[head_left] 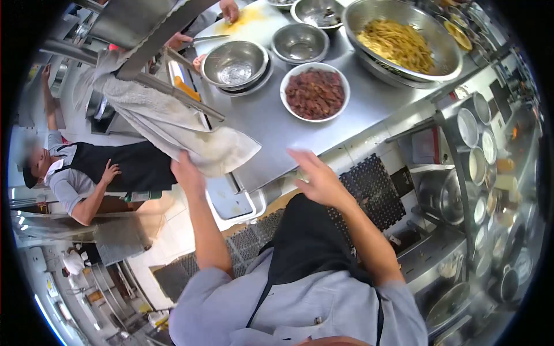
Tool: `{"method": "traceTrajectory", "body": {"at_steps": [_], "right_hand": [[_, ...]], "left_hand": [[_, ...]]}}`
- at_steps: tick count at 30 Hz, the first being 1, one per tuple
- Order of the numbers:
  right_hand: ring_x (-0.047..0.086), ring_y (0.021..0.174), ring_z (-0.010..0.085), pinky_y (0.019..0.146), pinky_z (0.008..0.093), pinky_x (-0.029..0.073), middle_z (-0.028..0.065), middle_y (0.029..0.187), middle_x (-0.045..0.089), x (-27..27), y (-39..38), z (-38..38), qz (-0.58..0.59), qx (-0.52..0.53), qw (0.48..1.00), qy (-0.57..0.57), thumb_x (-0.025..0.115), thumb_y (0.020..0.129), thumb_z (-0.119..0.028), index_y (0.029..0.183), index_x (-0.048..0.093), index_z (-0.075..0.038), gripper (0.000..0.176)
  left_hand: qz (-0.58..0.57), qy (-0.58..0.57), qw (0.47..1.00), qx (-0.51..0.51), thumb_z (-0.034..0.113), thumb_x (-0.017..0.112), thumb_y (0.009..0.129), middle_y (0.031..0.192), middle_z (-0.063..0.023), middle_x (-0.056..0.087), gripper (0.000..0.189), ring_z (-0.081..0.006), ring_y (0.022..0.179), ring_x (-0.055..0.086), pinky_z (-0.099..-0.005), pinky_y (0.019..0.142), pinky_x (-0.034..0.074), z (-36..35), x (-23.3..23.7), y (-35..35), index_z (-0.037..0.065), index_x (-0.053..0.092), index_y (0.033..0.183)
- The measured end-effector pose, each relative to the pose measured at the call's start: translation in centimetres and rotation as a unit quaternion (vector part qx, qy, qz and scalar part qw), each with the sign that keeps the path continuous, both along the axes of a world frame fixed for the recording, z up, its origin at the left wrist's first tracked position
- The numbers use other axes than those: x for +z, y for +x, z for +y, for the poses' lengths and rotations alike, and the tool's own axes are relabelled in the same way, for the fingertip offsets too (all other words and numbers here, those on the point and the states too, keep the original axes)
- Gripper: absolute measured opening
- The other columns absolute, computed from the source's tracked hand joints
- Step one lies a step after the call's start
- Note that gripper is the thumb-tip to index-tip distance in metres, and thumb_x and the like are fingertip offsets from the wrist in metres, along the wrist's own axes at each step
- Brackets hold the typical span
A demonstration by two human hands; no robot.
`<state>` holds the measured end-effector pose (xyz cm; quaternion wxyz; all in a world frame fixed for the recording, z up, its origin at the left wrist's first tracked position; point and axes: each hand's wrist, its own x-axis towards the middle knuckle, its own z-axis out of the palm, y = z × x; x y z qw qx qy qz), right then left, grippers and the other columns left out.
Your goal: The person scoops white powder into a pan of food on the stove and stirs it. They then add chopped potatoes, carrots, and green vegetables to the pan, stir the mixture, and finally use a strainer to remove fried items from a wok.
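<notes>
My left hand (188,172) is at the lower edge of a whitish cloth (167,118) that hangs over a metal rail; whether its fingers grip the cloth is hard to make out. Over the front edge of the steel counter (259,124), my right hand (319,177) is raised with its fingers apart and nothing in it. Beyond it stands a white bowl (314,92) of dark red-brown meat pieces. Empty steel bowls (235,63) are stacked to its left, with another steel bowl (299,42) behind.
A large steel bowl (450,60) of yellow strips stands at the back right. Another person's hand (229,10) is over a white cutting board (262,23), near a knife (211,38). A person in a black apron (124,167) stands left. Pots fill the right-hand shelves.
</notes>
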<state>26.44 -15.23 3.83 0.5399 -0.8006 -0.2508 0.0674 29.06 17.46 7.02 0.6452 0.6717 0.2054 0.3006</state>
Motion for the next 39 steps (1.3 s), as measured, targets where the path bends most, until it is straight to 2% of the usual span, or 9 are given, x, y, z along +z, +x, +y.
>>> {"method": "traceTrajectory", "body": {"at_steps": [6, 8, 9, 10, 18, 24, 28, 36, 39], "right_hand": [[0.053, 0.115, 0.0305, 0.088, 0.0392, 0.049, 0.0216, 0.126, 0.052, -2.1, 7.4, 17.0, 0.105, 0.249, 0.943, 0.193, 0.069, 0.082, -0.034, 0.138, 0.04, -0.008, 0.068], [0.063, 0.082, 0.0303, 0.077, 0.0427, 0.049, 0.0185, 0.092, 0.066, -4.3, 5.6, 14.5, 0.229, 0.265, 0.933, 0.082, 0.059, 0.091, -0.043, 0.118, 0.056, -0.004, 0.047], [0.062, 0.082, 0.0295, 0.074, 0.0425, 0.049, 0.0187, 0.095, 0.064, -7.2, 4.5, 12.8, 0.168, 0.267, 0.944, 0.1, 0.064, 0.088, -0.034, 0.124, 0.054, -0.004, 0.047], [0.061, 0.088, 0.0287, 0.073, 0.0397, 0.05, 0.019, 0.104, 0.063, -10.0, 3.2, 10.8, 0.124, 0.263, 0.946, 0.141, 0.069, 0.084, -0.025, 0.129, 0.051, -0.004, 0.053], [0.056, 0.1, 0.0134, 0.069, 0.0296, 0.051, 0.0055, 0.12, 0.061, 0.4, -22.8, -21.4, 0.326, -0.339, 0.859, 0.201, 0.058, 0.094, -0.031, 0.132, 0.053, -0.01, 0.044], [0.062, 0.066, 0.0186, 0.055, 0.0326, 0.052, 0.0127, 0.083, 0.068, 4.5, -56.3, -20.6, 0.029, -0.931, 0.209, 0.299, 0.053, 0.091, -0.021, 0.099, 0.065, 0.0, 0.025], [0.061, 0.07, 0.0235, 0.059, 0.0298, 0.052, 0.02, 0.093, 0.066, 3.5, -77.5, -15.9, -0.324, -0.808, -0.102, 0.482, 0.047, 0.094, -0.043, 0.103, 0.058, 0.009, 0.053], [0.056, 0.062, 0.0131, 0.049, 0.0217, 0.043, 0.0083, 0.079, 0.064, 6.1, -81.7, -18.0, -0.198, -0.826, 0.174, 0.498, 0.055, 0.093, -0.03, 0.097, 0.062, 0.006, 0.036], [0.056, 0.061, 0.0125, 0.048, 0.0211, 0.042, 0.0071, 0.077, 0.064, 5.7, -81.5, -18.9, -0.218, -0.813, 0.099, 0.53, 0.058, 0.091, -0.024, 0.096, 0.061, 0.005, 0.029]], "left_hand": [[0.243, 0.188, 0.952, -0.009, 0.023, 0.057, 0.092, 0.12, -0.0257, 0.057, 0.043, -0.029, 0.108, 0.055, -0.0381, 0.089, 0.044, -4.7, 3.6, -2.5, -0.008, 0.054, 0.121], [0.26, 0.508, 0.8, 0.182, 0.035, 0.061, 0.091, 0.11, -0.0232, 0.054, 0.053, -0.0396, 0.095, 0.054, -0.05, 0.083, 0.046, -0.9, -1.3, -2.8, -0.008, 0.05, 0.12], [-0.061, 0.789, 0.59, 0.161, 0.029, 0.064, 0.09, 0.104, -0.0209, 0.053, 0.047, -0.0373, 0.09, 0.054, -0.0475, 0.08, 0.049, -0.7, -0.3, -1.9, -0.006, 0.049, 0.116], [-0.066, 0.552, 0.819, 0.144, 0.033, 0.077, 0.079, 0.104, -0.0183, 0.051, 0.054, -0.0326, 0.096, 0.052, -0.0429, 0.09, 0.044, -2.0, 1.0, -0.7, -0.004, 0.049, 0.107], [-0.274, 0.474, 0.833, -0.084, 0.033, 0.073, 0.083, 0.105, -0.0145, 0.057, 0.045, -0.0308, 0.093, 0.057, -0.0418, 0.084, 0.048, -23.8, 3.7, 5.1, 0.0, 0.056, 0.11], [-0.326, 0.436, 0.789, -0.286, 0.035, 0.07, 0.084, 0.102, -0.0133, 0.059, 0.043, -0.0302, 0.089, 0.059, -0.0417, 0.078, 0.05, -39.0, 4.7, -3.9, 0.003, 0.059, 0.11], [-0.352, 0.417, 0.752, -0.368, 0.037, 0.069, 0.085, 0.1, -0.0126, 0.06, 0.042, -0.0298, 0.086, 0.061, -0.0416, 0.076, 0.051, -47.6, 4.0, -9.5, 0.004, 0.061, 0.109], [-0.283, 0.257, 0.67, -0.636, 0.019, 0.064, 0.091, 0.116, -0.0185, 0.056, 0.04, -0.0295, 0.106, 0.055, -0.0362, 0.089, 0.049, -58.6, 2.3, -18.0, -0.006, 0.052, 0.12], [-0.293, 0.274, 0.639, -0.657, 0.021, 0.063, 0.092, 0.115, -0.0208, 0.055, 0.038, -0.0304, 0.105, 0.055, -0.0381, 0.09, 0.047, -60.7, 2.1, -19.7, -0.008, 0.052, 0.116]]}}
